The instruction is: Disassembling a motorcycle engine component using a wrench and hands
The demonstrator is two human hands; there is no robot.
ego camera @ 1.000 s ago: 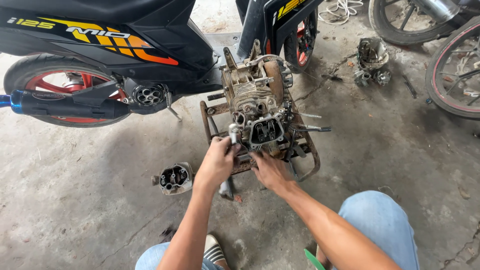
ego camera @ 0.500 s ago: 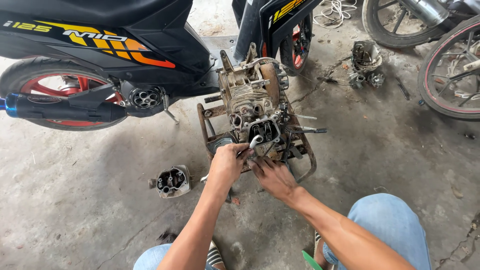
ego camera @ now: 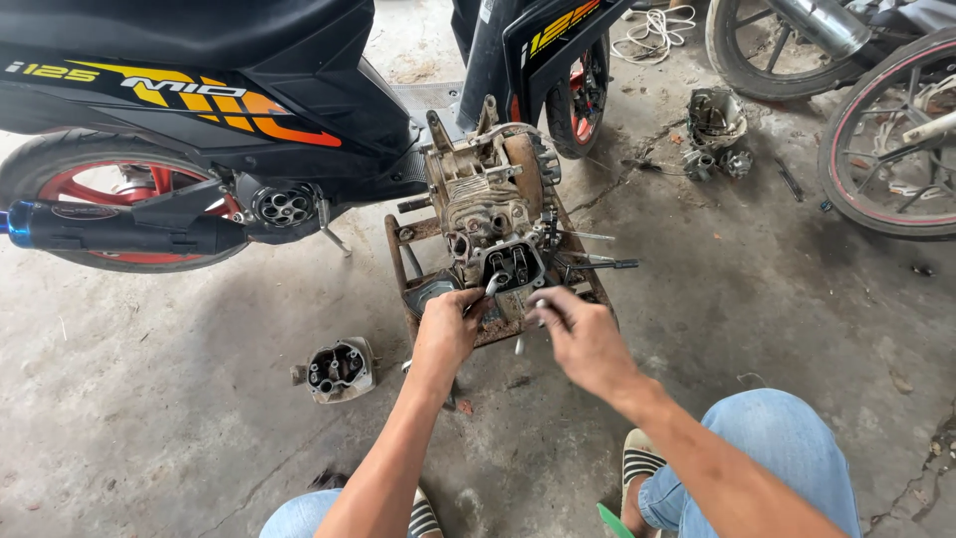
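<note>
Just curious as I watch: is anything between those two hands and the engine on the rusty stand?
Nothing visible. The left hand is already at the engine with a metal tool; the right hand sits just beside it.

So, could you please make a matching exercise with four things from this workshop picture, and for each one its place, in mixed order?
Things:
1. engine block
2. loose cylinder head
3. white cord
4. blue-tipped exhaust pipe

Places:
A. coiled on the floor at the top, behind the front wheel
B. on the rusty metal stand, in front of both hands
C. along the scooter's red rear wheel, at the far left
D. alone on the concrete, beside the left forearm

Pairs: 1-B, 2-D, 3-A, 4-C
</note>
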